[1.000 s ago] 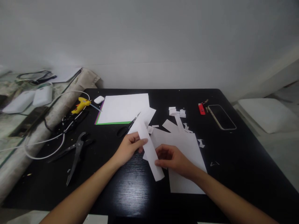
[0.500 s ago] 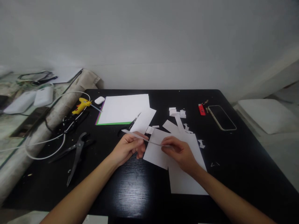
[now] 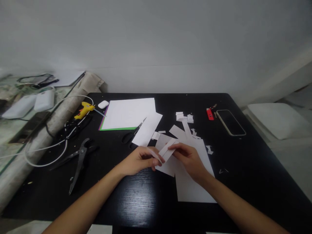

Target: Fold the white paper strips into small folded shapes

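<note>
Left hand (image 3: pixel 136 161) curled, fingers pinching paper strip (image 3: pixel 166 149); right hand (image 3: pixel 188 158) pinching strip's upper end.

Black table (image 3: pixel 243 169) with papers (image 3: pixel 192 185), scissors (image 3: pixel 130 136)

Soft, diffuse and rather dim overall. Broad pale sheen on the near part of the black table (image 3: pixel 143 201), with wood grain visible in it. White sheets (image 3: pixel 129 112) bright, close to washed out. Faint, soft-edged shadows under the left hand (image 3: pixel 138 161) and right hand (image 3: pixel 192 159). Slight blur on the paper strip (image 3: pixel 167 150) at the fingertips. Bowed lines and smearing at far left. Grainy grey wall (image 3: pixel 156 39).
</note>
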